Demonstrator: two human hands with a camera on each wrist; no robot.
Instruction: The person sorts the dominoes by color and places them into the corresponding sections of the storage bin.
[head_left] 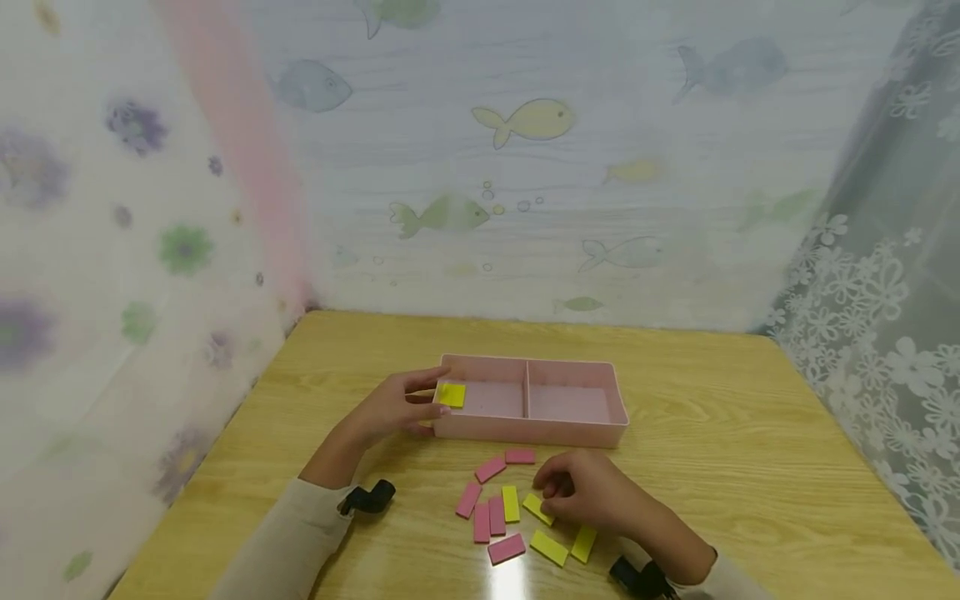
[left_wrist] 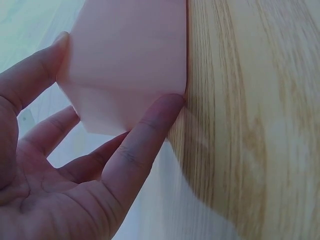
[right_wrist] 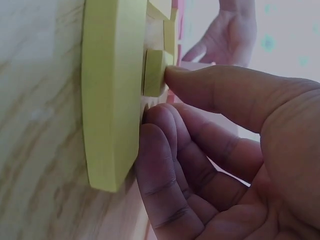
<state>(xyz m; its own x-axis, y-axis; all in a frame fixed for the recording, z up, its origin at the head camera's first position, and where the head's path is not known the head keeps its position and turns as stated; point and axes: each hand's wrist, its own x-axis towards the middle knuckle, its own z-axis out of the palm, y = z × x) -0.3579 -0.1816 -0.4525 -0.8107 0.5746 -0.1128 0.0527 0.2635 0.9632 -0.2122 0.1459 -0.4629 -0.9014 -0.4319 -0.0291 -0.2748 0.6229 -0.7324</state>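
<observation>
The yellow block (head_left: 538, 509) nearest the right hand (head_left: 588, 492) lies flat on the surface (head_left: 712, 433), right of centre and low in the head view. It sits just left of the hand, its long axis slanting from upper left to lower right — the lower-right end close by the thumb. In the right wrist view the thumb tip touches, or all but touches, what looks to be the same block, while the other fingers curl lower in the frame; whether they grip it I cannot tell. Another yellow piece (right_wrist: 112, 95) runs down the left of that view, just beside the curled fingertips.

The left hand (head_left: 393, 408) is well apart from the block, toward the upper left, its fingers and thumb holding the left end of the pink box (head_left: 525, 430). The box lies lengthwise across the frame, above the loose pieces — 6 pink blocks (head_left: 506, 549) and 4 yellow. Some yellow (head_left: 452, 396) shows at the left end of its left compartment.
</observation>
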